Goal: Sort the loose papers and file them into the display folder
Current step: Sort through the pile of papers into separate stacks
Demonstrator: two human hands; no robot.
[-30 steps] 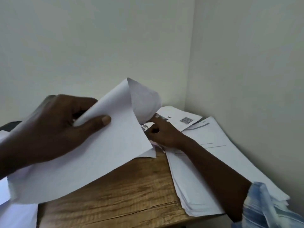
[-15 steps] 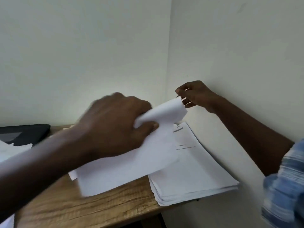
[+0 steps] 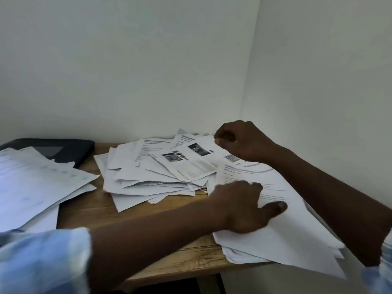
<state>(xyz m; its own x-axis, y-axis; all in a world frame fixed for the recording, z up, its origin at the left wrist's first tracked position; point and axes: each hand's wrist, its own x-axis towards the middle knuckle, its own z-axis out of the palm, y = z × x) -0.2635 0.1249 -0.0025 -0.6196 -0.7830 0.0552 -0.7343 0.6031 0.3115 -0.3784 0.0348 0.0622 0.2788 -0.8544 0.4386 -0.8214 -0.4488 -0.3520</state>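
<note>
A messy pile of loose printed papers (image 3: 159,172) lies at the middle back of the wooden table (image 3: 106,213). A neater stack of white sheets (image 3: 286,236) sits at the right, overhanging the table's front edge. My left hand (image 3: 244,206) rests on top of this stack with the thumb spread out on the top sheet. My right hand (image 3: 239,141) hovers over the back right of the pile, fingers curled shut; whether it pinches something small is unclear. A black flat folder (image 3: 63,149) lies at the back left, partly covered.
Another spread of sheets (image 3: 31,187) covers the left side and overlaps the black folder. White walls meet in a corner right behind the papers. Bare wood shows between the left sheets and the middle pile.
My left hand carried a white sheet to the right and laid it on the right stack. My right hand rose toward the wall, then came back down over the pile. The view shifted left.
</note>
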